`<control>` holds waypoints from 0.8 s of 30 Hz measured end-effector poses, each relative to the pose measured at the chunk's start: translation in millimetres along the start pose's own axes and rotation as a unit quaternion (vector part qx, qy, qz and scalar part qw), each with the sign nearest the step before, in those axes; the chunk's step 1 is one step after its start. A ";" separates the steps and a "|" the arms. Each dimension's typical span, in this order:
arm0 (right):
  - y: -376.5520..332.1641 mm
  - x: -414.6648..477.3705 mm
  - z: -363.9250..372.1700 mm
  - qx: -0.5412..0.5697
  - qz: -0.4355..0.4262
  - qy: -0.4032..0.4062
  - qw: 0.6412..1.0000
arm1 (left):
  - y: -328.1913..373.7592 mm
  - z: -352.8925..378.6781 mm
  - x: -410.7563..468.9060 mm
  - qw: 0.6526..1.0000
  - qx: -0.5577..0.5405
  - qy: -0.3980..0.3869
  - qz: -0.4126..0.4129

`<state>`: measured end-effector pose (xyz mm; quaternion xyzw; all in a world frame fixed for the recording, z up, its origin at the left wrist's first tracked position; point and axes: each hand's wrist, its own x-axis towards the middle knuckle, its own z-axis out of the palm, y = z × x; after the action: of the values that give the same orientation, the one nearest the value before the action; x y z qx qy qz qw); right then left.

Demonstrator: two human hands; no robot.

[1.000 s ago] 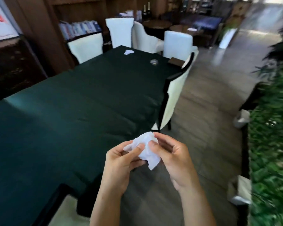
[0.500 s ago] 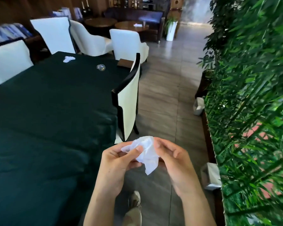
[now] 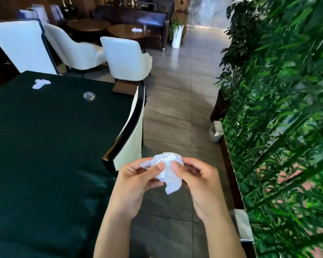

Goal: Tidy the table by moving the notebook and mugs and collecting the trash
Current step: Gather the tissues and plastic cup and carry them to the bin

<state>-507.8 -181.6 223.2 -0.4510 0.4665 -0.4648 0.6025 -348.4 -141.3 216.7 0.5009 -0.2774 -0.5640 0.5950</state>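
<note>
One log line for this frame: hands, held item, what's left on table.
left hand + right hand: both holding crumpled tissue | table: white tissue, clear wrapper remaining

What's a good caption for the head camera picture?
Both hands scrunch a white tissue beside the green table.

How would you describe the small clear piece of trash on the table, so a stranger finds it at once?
Look at the dark green table, toward its far end. The clear crumpled wrapper lies there, right of a white tissue. It alone is transparent and shiny.
</note>
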 end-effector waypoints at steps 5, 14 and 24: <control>-3.5 61.2 -3.5 0.000 0.005 -0.001 1.000 | 8.7 11.7 60.3 1.000 -0.013 -0.003 -0.002; -18.4 206.9 -23.1 -0.035 -0.016 -0.062 0.997 | 19.4 50.1 188.5 0.998 0.003 0.055 0.027; -67.7 388.3 -55.6 -0.030 -0.006 -0.110 0.993 | 52.1 125.9 340.0 0.993 -0.008 0.097 0.064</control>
<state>-520.2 -579.5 225.1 -0.5201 0.4083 -0.4017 0.6336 -369.2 -506.9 227.5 0.5301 -0.2454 -0.4757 0.6576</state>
